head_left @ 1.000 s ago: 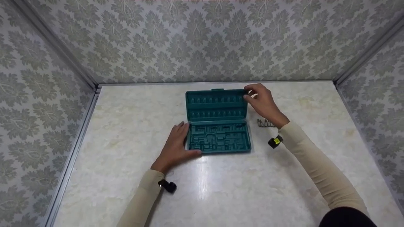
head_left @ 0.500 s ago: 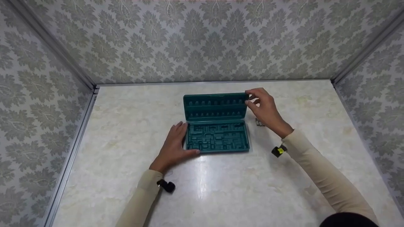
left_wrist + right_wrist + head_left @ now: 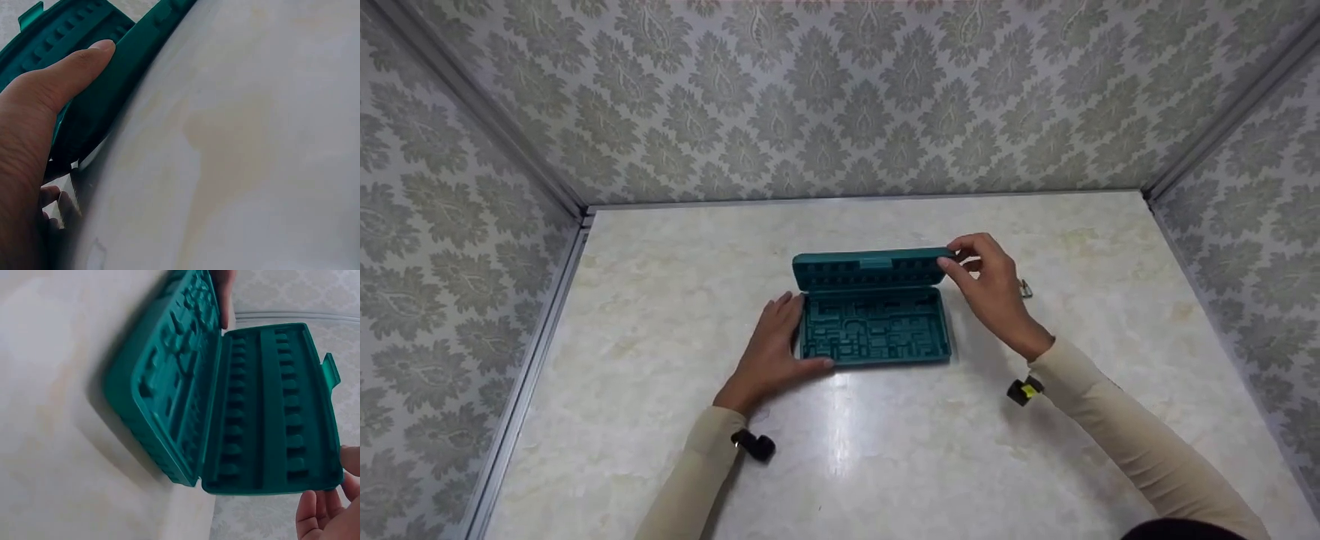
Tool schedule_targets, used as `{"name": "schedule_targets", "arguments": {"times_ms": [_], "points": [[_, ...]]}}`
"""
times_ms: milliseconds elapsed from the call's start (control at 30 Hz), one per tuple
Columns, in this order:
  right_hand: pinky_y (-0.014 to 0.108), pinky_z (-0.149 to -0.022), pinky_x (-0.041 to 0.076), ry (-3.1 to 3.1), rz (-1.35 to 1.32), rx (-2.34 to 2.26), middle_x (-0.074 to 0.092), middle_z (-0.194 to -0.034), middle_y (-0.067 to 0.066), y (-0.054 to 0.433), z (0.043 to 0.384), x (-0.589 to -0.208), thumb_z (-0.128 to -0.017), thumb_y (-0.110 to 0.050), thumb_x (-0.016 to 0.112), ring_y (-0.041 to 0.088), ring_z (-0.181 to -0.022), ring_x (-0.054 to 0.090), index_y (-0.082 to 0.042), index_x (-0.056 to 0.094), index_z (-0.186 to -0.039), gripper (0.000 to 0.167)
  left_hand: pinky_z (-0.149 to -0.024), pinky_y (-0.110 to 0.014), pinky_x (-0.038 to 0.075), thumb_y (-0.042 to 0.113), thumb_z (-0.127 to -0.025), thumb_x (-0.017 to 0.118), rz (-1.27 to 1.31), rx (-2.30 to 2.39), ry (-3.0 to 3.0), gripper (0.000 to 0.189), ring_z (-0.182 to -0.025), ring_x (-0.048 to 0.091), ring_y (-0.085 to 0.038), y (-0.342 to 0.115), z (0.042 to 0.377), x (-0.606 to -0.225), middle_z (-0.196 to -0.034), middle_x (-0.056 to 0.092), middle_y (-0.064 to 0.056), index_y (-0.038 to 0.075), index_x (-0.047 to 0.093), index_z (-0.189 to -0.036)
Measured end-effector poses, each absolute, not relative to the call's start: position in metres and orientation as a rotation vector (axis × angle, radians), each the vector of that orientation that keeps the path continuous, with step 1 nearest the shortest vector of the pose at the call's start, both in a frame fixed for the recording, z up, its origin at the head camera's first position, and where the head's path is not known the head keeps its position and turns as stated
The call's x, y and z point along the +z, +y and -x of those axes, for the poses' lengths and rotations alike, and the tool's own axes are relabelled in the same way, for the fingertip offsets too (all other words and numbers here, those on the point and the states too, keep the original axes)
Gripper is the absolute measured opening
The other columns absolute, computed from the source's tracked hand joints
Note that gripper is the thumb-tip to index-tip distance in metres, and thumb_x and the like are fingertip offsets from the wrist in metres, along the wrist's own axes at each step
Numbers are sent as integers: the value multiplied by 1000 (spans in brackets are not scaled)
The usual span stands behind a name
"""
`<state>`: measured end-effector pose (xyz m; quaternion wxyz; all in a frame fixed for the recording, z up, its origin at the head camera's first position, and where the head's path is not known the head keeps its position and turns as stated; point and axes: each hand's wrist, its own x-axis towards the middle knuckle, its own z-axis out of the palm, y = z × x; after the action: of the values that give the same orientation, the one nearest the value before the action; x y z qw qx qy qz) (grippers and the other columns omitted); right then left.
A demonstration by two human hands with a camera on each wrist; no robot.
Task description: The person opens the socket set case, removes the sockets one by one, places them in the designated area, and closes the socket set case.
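A dark green plastic tool case (image 3: 877, 330) lies on the table, its base moulded with many small recesses. Its hinged lid (image 3: 264, 410) is raised and tilts forward over the base's back part. My left hand (image 3: 771, 352) holds the base's front left corner, thumb along the front edge and fingers at the left side. In the left wrist view the thumb (image 3: 84, 67) lies against the case's wall. My right hand (image 3: 990, 285) pinches the lid's far right corner between thumb and fingers.
Small metal pieces (image 3: 1025, 289) lie on the table right of the case, mostly hidden behind my right hand. Patterned wall panels (image 3: 855, 97) stand behind the light marbled table (image 3: 675, 255) and at both sides.
My right hand has brought the lid forward and down from nearly upright, so its latch and outer edge now face the camera. My left hand has stayed at the base's corner.
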<state>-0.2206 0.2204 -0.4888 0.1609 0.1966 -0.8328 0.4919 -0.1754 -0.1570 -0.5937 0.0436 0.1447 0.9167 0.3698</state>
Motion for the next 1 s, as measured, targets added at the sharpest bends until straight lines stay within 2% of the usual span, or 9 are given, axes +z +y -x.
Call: {"name": "schedule_targets", "arguments": {"times_ms": [200,467,633,767,833,933,1000], "points": [[27,-92,54,-2359,-527,1443,68,-115,8,220,204,-495,-105,-15,77,17,-104,65,-4,69,-117,18,-135,-59,13,85,-80,78,-443,1134,2793,130,-171,2,-31,-157,174,-593,-185,15,-1,25,18,-179],[25,-88,52,-2378,-535,1528,69,-119,12,223,185,-499,-102,-9,81,21,-105,65,2,69,-119,24,-134,-61,18,86,-82,76,-416,1120,2800,128,-171,2,-31,-157,173,-594,-185,13,1,26,18,-178],[25,-87,52,-2410,-467,1552,70,-121,13,223,179,-502,-100,-8,82,23,-105,66,-1,71,-121,25,-133,-63,20,85,-80,79,-352,1156,2767,123,-171,0,-27,-157,170,-594,-184,9,8,35,22,-177],[24,-88,53,-2451,-431,1549,69,-125,12,224,176,-503,-100,-10,83,22,-107,66,-2,72,-123,27,-133,-64,20,82,-80,82,-303,1210,2716,123,-171,-3,-24,-155,168,-590,-184,6,11,42,15,-176],[26,-89,53,-2479,-427,1547,69,-127,10,224,175,-504,-101,-13,83,21,-109,65,-3,72,-126,29,-133,-64,21,76,-82,85,-302,1264,2689,125,-171,0,-23,-156,168,-588,-185,6,8,41,12,-177],[34,-94,55,-2536,-397,1555,68,-133,11,225,172,-507,-103,-18,81,23,-116,65,-4,71,-132,34,-133,-60,24,61,-88,89,-364,1388,2637,126,-170,9,-24,-156,167,-582,-185,9,1,28,8,-179],[41,-100,55,-2572,-378,1574,67,-139,14,227,169,-508,-104,-22,81,26,-124,65,-3,69,-139,42,-133,-59,25,48,-93,89,-417,1512,2569,119,-168,16,-25,-155,168,-577,-184,14,-3,23,11,-179]]}}
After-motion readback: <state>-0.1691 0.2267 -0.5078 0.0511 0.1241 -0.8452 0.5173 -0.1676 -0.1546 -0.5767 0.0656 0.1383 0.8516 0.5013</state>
